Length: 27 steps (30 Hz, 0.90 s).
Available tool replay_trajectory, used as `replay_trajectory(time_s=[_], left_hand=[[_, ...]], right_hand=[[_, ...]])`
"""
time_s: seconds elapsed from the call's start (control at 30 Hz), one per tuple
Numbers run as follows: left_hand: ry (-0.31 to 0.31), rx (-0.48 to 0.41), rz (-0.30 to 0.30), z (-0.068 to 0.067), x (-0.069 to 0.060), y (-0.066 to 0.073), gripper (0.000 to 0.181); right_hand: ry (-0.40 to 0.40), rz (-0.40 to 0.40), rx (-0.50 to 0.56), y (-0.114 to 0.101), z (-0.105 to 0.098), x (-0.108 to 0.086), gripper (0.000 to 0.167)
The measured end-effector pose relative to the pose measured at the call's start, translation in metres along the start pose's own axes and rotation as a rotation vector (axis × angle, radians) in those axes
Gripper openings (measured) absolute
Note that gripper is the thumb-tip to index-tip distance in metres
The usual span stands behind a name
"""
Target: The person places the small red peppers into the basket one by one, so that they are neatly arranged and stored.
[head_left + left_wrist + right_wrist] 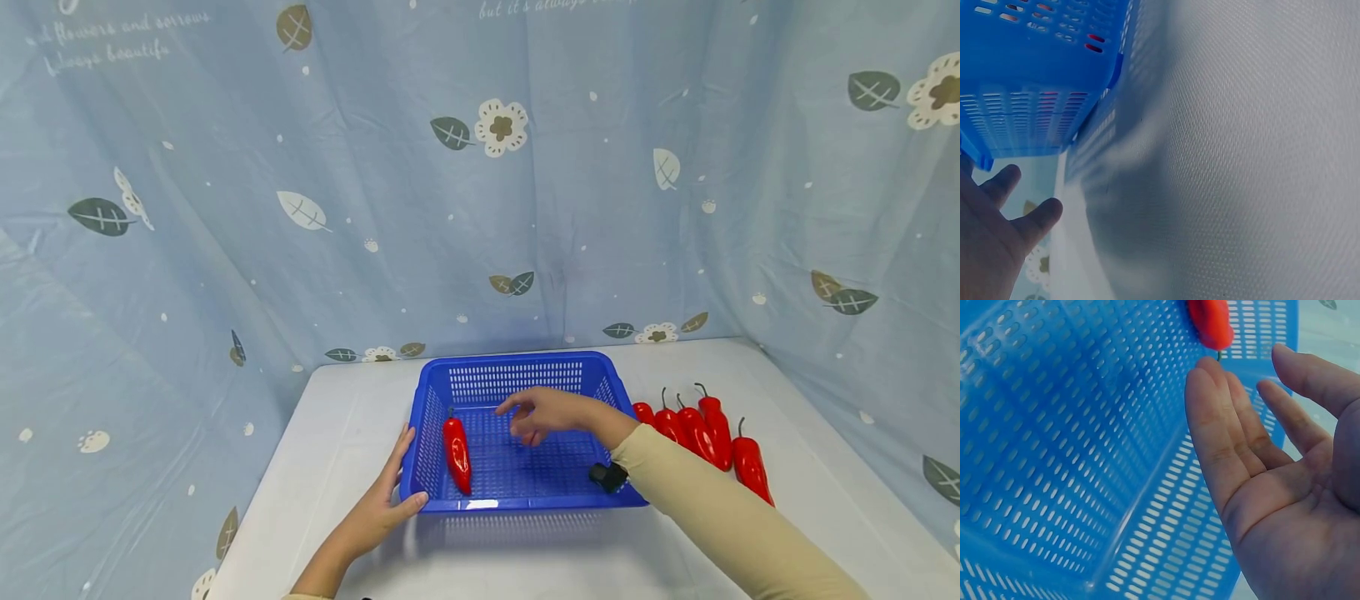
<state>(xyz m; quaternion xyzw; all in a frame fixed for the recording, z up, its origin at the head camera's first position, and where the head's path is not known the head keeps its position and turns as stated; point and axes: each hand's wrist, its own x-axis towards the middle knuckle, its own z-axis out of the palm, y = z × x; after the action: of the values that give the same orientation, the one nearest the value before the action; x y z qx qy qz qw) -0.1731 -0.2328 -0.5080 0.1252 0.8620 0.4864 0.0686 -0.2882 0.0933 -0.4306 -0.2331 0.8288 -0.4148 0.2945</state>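
the relaxed, empty right hand [549,412] is hovering above a blue rectangular perforated-plastic basket [528,503], while the left hand [378,508] is touching its eight-o'clock corner with spread fingers. at ten o'clock, the pale-blue leaf-printed curtain [375,125] is showing "flowers and sorrows". inside, one glossy red elongated pepper [457,454] is lying at the right hand's eight o'clock, five similar peppers [696,433] outside at three.
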Motion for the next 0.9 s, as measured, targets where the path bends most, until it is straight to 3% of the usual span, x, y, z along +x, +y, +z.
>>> replay_trajectory(time_s=[0.63,0.9], left_hand=[[-0.008,-0.019,-0.014,0.001,0.000,0.001,0.092],[-0.005,-0.017,-0.005,0.000,0.001,0.001,0.091]], right_hand=[[0.037,-0.014,0.002,0.005,-0.008,-0.020,0.037],[0.042,-0.065,-0.005,0.012,-0.018,-0.030,0.036]])
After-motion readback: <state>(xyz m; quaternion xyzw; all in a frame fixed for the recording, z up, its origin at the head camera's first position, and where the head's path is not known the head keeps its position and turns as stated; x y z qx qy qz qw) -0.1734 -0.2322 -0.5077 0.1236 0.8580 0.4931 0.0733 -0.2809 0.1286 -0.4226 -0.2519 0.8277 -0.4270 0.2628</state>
